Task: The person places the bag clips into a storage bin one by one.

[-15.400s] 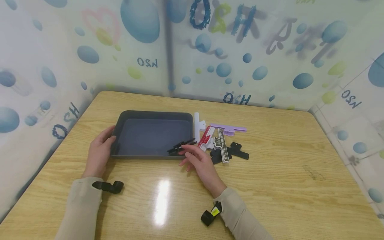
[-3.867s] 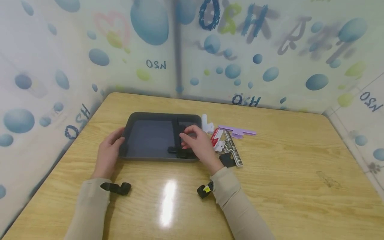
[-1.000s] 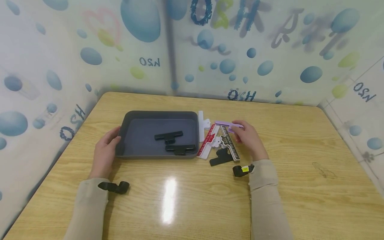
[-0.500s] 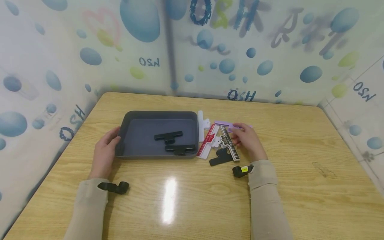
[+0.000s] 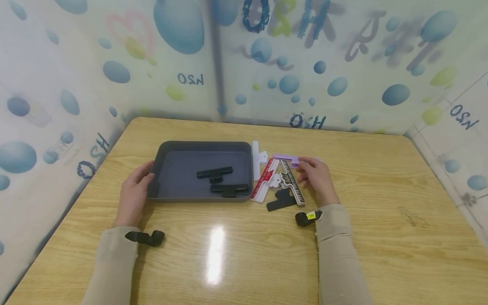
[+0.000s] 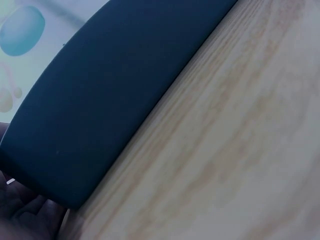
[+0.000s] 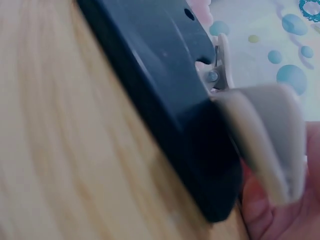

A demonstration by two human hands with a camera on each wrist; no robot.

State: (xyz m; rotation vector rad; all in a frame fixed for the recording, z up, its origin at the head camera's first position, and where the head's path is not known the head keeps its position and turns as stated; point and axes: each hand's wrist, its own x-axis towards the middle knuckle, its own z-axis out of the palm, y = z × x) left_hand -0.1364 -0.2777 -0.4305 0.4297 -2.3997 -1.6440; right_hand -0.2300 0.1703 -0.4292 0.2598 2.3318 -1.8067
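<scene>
My left hand (image 5: 133, 192) grips the left end of the dark grey tray (image 5: 202, 200), thumb at the rim. In the left wrist view, the fingers show at the tray wall's lower corner (image 6: 75, 150). Two black clips (image 5: 214, 173) lie inside the tray. My right hand (image 5: 315, 176) is at the purple clip (image 5: 284, 156), thumb and finger pinching near its handle; part of the clip is hidden behind the hand. Close by lie a black-and-white patterned clip (image 5: 292, 184), a red-and-white clip (image 5: 264, 180) and a black clip (image 5: 281, 201).
A white clip (image 5: 256, 163) lies against the tray's right side. The clips beside the tray lie close together, some overlapping. The wooden table (image 5: 248, 254) meets the patterned wall (image 5: 236, 63) at the back.
Since the oldest frame, black clips have come to lie in the tray, and my right hand has moved right to the purple clip. Over the last second, the right hand shifts only slightly.
</scene>
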